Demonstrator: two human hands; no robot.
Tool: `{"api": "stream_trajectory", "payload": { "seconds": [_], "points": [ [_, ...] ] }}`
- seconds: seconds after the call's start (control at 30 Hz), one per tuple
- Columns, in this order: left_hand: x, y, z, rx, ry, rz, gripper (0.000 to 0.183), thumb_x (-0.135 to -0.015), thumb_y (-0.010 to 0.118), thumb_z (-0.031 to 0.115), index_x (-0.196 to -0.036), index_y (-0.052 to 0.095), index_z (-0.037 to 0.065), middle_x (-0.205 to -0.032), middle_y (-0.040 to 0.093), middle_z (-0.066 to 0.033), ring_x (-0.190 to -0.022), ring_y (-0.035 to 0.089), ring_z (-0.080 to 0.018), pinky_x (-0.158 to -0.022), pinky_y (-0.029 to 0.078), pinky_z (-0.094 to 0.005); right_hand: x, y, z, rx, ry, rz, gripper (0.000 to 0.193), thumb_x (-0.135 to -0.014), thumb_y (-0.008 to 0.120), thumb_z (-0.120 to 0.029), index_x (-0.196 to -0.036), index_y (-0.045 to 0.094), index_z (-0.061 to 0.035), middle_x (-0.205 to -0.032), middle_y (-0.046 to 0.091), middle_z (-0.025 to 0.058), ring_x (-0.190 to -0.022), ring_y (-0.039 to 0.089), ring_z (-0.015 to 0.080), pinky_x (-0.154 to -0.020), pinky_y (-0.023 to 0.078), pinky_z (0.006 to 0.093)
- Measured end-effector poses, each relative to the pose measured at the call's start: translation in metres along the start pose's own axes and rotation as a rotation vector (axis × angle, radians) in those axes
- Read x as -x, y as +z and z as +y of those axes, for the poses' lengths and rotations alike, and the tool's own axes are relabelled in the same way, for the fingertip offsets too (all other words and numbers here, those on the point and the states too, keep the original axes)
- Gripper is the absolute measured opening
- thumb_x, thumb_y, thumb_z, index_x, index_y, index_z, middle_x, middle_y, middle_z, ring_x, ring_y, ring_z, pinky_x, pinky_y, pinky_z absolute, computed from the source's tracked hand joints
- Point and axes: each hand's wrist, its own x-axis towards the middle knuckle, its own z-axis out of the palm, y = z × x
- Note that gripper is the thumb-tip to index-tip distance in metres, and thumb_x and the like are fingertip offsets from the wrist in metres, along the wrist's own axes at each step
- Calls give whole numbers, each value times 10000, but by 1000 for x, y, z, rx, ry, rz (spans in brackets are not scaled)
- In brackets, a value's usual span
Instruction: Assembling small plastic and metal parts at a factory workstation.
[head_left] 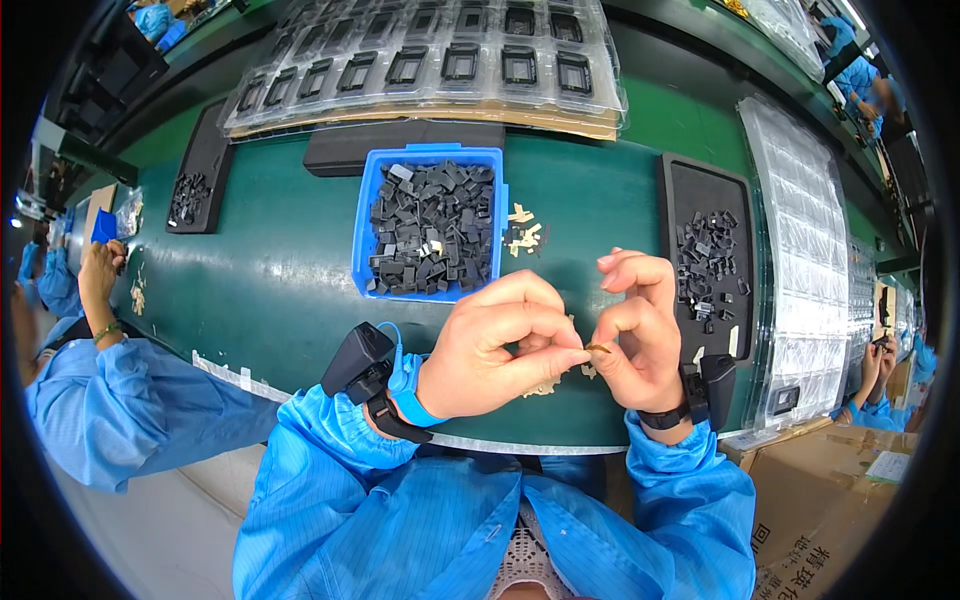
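Observation:
My left hand (497, 345) and my right hand (642, 335) meet over the near part of the green table. A tiny brownish-gold strip (599, 348) shows between the right thumb and index finger. The left thumb and index finger are pinched together right against it; whether they grip something of their own is hidden. My other right fingers are curled and raised. Cream-coloured scraps (545, 387) lie partly hidden under the hands. Just beyond the left hand stands a blue bin (357, 240) full of small black blocks (430, 220).
More cream scraps (522, 232) lie beside the bin. A black tray (705, 185) with small black parts is at the right, near clear blister trays (800, 240). Trays of black frames (460, 62) stand at the back. A co-worker's arm (110, 390) is at the left; a cardboard box (830, 490) stands near right.

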Motion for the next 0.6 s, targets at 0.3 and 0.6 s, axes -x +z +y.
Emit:
{"api": "stream_trajectory", "payload": {
  "seconds": [0.3, 0.6],
  "points": [
    [-3, -4, 2, 95, -133, -46, 90, -770, 694, 30, -796, 613, 2, -808, 519, -34, -644, 535, -71, -538, 439, -213, 0, -1, 7, 30, 289, 112, 99, -774, 634, -81, -778, 543, -41, -1031, 449, 117, -1002, 464, 249, -887, 374, 353],
    [7, 3, -11, -539, -178, -338, 111, -732, 661, 118, -768, 654, 13, -633, 577, -122, -593, 571, -269, -550, 461, -370, 4, 4, 18, 14, 405, 216, 101, -755, 652, -62, -745, 557, -29, -964, 482, 109, -944, 497, 221, -851, 394, 314]
  ]
}}
